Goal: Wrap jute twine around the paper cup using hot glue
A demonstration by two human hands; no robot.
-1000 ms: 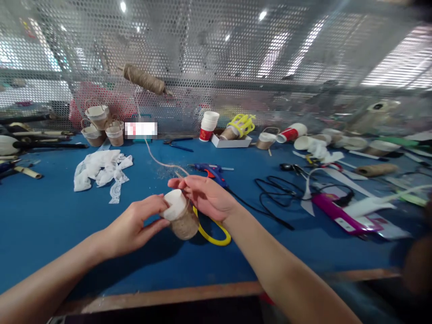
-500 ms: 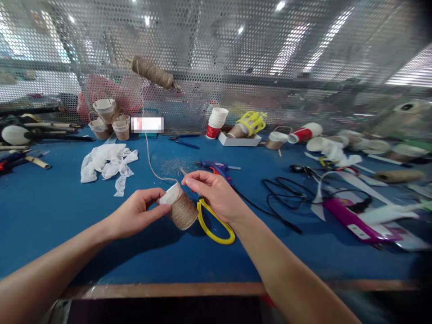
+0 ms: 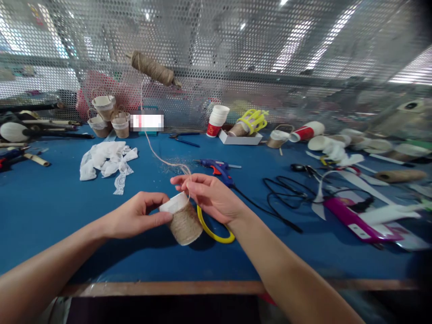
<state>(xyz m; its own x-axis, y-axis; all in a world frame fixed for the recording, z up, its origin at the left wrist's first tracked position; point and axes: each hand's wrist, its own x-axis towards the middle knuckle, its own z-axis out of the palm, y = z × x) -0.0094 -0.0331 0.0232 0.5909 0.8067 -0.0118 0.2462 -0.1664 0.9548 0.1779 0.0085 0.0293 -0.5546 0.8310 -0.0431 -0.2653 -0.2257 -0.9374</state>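
Note:
My left hand (image 3: 137, 217) grips a paper cup (image 3: 182, 218) by its white end; most of the cup is wrapped in brown twine. My right hand (image 3: 211, 195) is beside the cup, its fingers pinched on the twine strand (image 3: 158, 157), which runs up to a twine spool (image 3: 151, 69) hung on the mesh wall. Yellow-handled scissors (image 3: 216, 231) lie on the blue table (image 3: 60, 211) just under my right hand.
A blue glue gun (image 3: 219, 167) with a black cord (image 3: 280, 193) lies behind my hands. White lace (image 3: 106, 163) is at left, wrapped cups (image 3: 106, 114) at back left, stacked paper cups (image 3: 217, 119) centre back, a pink tool (image 3: 344, 215) and clutter at right.
The cup has turned in my left hand and tipped a little more upright. My right hand moved the twine strand over the cup's top edge.

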